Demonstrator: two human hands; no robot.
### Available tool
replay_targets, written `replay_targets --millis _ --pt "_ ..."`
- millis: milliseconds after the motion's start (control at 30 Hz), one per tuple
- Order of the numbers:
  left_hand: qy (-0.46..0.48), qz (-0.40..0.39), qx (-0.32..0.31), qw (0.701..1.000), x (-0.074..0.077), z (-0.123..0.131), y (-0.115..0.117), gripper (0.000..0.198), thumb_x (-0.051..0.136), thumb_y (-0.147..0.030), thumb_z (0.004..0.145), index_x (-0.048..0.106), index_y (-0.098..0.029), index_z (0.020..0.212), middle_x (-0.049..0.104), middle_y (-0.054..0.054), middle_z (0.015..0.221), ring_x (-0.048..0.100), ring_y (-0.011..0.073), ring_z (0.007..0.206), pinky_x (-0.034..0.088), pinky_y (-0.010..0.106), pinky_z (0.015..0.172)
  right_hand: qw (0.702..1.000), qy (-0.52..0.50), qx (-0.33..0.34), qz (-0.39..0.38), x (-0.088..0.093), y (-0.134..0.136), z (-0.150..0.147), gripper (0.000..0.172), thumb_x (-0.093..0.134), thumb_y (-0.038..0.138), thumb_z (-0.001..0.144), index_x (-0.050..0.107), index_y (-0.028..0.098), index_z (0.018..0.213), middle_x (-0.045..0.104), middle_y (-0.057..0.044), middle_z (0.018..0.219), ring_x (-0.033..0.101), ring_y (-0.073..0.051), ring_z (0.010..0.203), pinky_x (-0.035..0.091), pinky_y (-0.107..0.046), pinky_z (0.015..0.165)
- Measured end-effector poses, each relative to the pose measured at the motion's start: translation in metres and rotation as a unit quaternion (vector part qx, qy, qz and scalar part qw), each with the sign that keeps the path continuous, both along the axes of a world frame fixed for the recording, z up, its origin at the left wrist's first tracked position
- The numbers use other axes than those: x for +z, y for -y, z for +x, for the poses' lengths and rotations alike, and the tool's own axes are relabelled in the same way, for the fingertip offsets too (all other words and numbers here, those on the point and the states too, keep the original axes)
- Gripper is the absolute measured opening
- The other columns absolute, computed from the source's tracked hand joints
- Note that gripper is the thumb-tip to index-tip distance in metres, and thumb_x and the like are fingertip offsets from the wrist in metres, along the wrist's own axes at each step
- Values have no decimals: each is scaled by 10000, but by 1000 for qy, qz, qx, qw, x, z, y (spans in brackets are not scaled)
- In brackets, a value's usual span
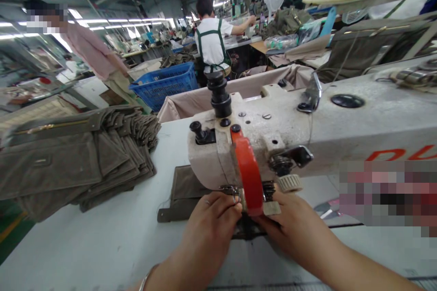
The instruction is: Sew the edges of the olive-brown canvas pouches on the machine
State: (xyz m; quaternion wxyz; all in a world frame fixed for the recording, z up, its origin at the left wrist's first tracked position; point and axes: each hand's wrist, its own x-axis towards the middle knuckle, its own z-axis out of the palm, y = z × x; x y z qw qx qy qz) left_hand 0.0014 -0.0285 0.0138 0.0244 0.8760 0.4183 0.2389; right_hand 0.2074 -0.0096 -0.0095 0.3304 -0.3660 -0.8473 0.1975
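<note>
A white industrial sewing machine stands across the table, with a curved red guard in front of its needle area. Beneath its head lies a dark grey-brown fabric piece, its strip-like end sticking out to the left. My left hand is closed on this fabric just left of the needle area, fingertips pinched together by the presser foot. My right hand grips the work from the right, thumb low by the fabric's near edge; its other fingers are partly hidden behind the guard and a knob. The needle itself is hidden.
A thick stack of sewn dark fabric pieces lies on the table's left. Scissors rest right of my right hand. Behind the machine are a cloth-lined bin and a blue crate. Two people are nearby, one facing away.
</note>
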Motion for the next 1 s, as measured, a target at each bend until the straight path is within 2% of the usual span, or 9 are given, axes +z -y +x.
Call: replay_targets --millis 300,500,600,733,867,1000 --pt "23 -4 11 1000 1 4 -1 171 491 -107 943 641 -187 957 702 43 980 643 204 901 543 365 830 999 40 -7 23 12 -1 -2 213 518 157 896 671 217 1031 678 -72 991 631 -212 919 524 -341 782" --pt "25 14 3 1000 0 4 -7 186 520 -56 892 630 -185 968 713 50 961 657 209 873 542 368 819 991 94 -20 91 12 -3 -4 242 551 113 857 702 231 1005 709 -78 946 663 -219 850 553 -338 745" --pt "32 14 7 999 0 5 -13 195 542 -53 871 639 -196 962 715 53 961 662 210 880 540 362 825 988 111 -20 102 11 -7 -5 260 545 83 841 707 217 995 713 -86 952 664 -228 850 558 -353 756" --pt "42 11 33 999 1 8 -18 178 590 -42 845 655 -195 908 718 45 911 658 210 866 538 346 818 992 111 -25 61 7 -11 -3 253 536 99 858 690 172 1044 699 -110 982 651 -258 897 550 -389 784" --pt "30 20 58 998 3 12 -20 156 602 -57 853 659 -202 851 715 33 864 647 208 828 541 339 783 993 111 -36 2 4 -14 -1 222 512 123 880 694 174 998 676 -105 946 625 -268 907 526 -410 790" --pt "28 34 61 997 3 12 -22 147 596 -73 870 650 -198 814 709 36 823 640 203 794 541 326 753 994 103 -42 -20 3 -15 -1 215 509 122 879 695 161 979 664 -110 917 608 -272 902 505 -413 788"
